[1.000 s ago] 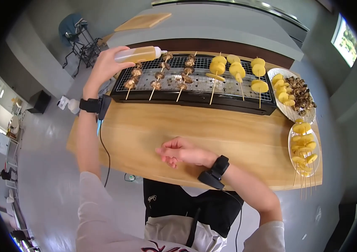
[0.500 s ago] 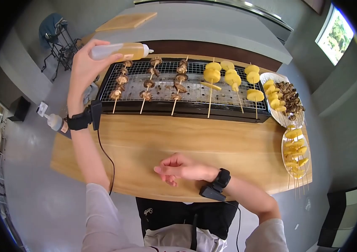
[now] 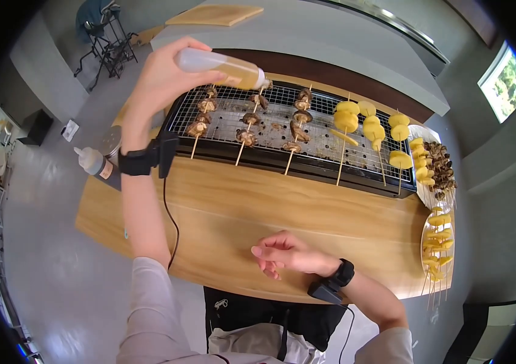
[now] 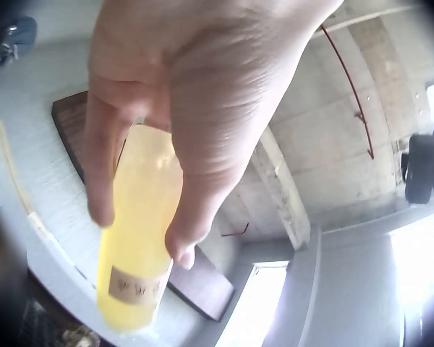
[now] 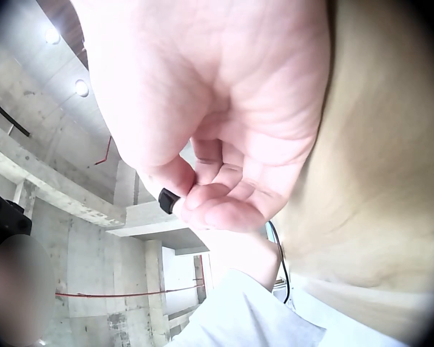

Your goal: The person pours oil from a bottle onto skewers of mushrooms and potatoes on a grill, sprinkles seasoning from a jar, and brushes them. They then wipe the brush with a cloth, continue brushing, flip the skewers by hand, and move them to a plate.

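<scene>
My left hand [image 3: 164, 79] grips a clear squeeze bottle [image 3: 224, 68] of yellow liquid, thumb on one side and fingers on the other. The bottle tilts, nozzle downward to the right, over the far end of the second mushroom skewer [image 3: 247, 127] on the black grill [image 3: 252, 159]. A paper label shows on the bottle [image 4: 141, 238] in the left wrist view. To its left lies another mushroom skewer [image 3: 198, 128], and to its right a third [image 3: 297, 130]. My right hand [image 3: 291, 255] rests low over the wooden table, its fingers loosely curled and holding nothing.
Several potato-slice skewers [image 3: 347, 118] lie on the grill's right half. White plates at the right hold more mushroom skewers [image 3: 440, 164] and potato skewers [image 3: 438, 239]. A second squeeze bottle [image 3: 93, 162] stands at the table's left edge, near a round-lidded container [image 3: 110, 141].
The bottle in my left hand has tipped further nozzle-down near the second mushroom skewer's far end. My right hand stays loosely curled over the table. The head view has shifted.
</scene>
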`<state>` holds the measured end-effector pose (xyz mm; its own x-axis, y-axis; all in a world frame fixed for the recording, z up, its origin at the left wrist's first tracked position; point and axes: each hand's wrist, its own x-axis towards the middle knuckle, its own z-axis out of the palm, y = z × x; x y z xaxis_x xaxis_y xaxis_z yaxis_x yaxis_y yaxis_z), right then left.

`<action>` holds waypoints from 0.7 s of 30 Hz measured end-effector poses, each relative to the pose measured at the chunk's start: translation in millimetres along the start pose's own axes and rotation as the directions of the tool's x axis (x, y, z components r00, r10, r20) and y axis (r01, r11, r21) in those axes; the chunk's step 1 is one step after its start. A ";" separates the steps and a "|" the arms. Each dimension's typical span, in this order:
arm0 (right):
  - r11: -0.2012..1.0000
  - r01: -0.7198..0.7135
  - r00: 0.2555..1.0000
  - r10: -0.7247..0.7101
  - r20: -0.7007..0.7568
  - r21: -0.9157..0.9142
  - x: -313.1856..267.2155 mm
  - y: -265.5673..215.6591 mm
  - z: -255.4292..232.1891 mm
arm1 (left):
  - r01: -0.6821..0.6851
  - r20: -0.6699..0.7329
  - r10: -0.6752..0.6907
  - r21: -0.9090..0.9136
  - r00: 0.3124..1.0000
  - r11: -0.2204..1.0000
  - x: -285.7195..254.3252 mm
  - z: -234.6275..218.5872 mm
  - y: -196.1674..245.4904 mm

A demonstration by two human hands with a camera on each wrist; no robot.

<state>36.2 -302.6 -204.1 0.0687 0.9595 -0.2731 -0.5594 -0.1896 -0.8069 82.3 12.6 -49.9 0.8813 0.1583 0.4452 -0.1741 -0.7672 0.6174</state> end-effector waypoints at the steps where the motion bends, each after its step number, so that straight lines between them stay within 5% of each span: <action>1: 1.000 0.003 1.000 -0.003 -0.003 -0.002 -0.9 -1.1 1.2 | -0.010 -0.113 0.018 0.063 0.993 0.998 3.9 9.1 -0.4; 4: 0.999 0.006 0.999 -0.009 -0.049 -0.053 -2.6 -2.7 4.0 | -0.002 -0.280 0.050 0.170 0.959 0.985 14.4 27.9 -11.2; 7: 0.999 0.038 0.999 -0.038 -0.014 -0.018 0.1 0.9 2.5 | -0.007 -0.238 0.056 0.202 0.970 0.979 11.7 22.8 -11.5; 12: 0.998 0.060 0.998 -0.060 0.006 -0.028 -2.1 2.8 -1.6 | -0.059 0.045 0.059 -0.010 0.997 0.998 -3.8 -8.4 -8.8; 15: 0.997 0.051 0.998 -0.053 -0.022 -0.056 -3.6 -1.3 2.6 | 0.078 0.067 -0.068 -0.161 0.995 0.984 -15.5 -25.2 6.0; 19: 0.994 0.076 0.997 -0.076 -0.003 -0.082 -1.4 -2.3 5.2 | -0.005 0.053 0.018 -0.237 0.998 0.971 -19.2 -39.2 1.6; 21: 0.995 -0.012 0.996 0.004 0.084 0.103 0.5 -1.4 1.0 | -0.025 0.130 0.064 -0.279 0.989 0.960 -23.1 -41.8 -8.8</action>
<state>36.1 -301.6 -202.6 -0.0028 0.9729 -0.2313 -0.6420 -0.1791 -0.7455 45.1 41.7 -38.5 0.9181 0.0271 0.3955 -0.3117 -0.5670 0.7625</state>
